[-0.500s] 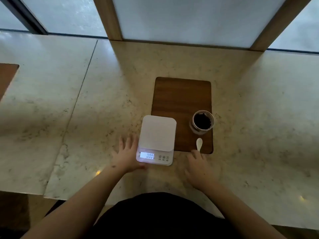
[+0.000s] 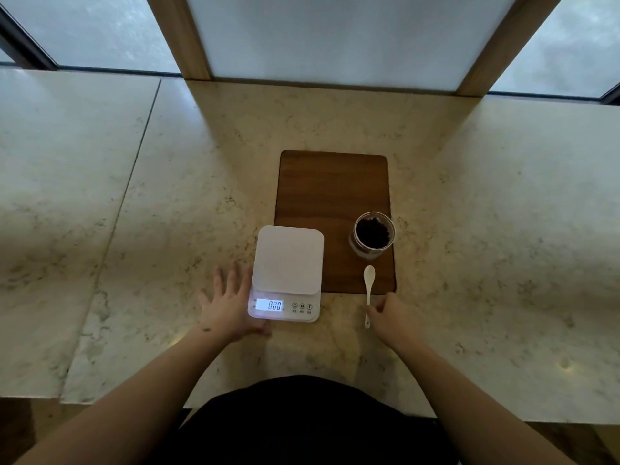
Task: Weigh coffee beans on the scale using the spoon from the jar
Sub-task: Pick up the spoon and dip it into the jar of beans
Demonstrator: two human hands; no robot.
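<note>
The right hand (image 2: 389,312) hides part of the spoon (image 2: 369,286) handle; the scale (image 2: 288,263) button labels are too small to read.

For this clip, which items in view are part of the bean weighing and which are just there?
Part of the job:
scale, lit, reading zero
jar, open, with dark beans inside
spoon, white, at the right hand
left hand, flat beside the scale

Just there:
wooden board under the jar
counter
window
</note>
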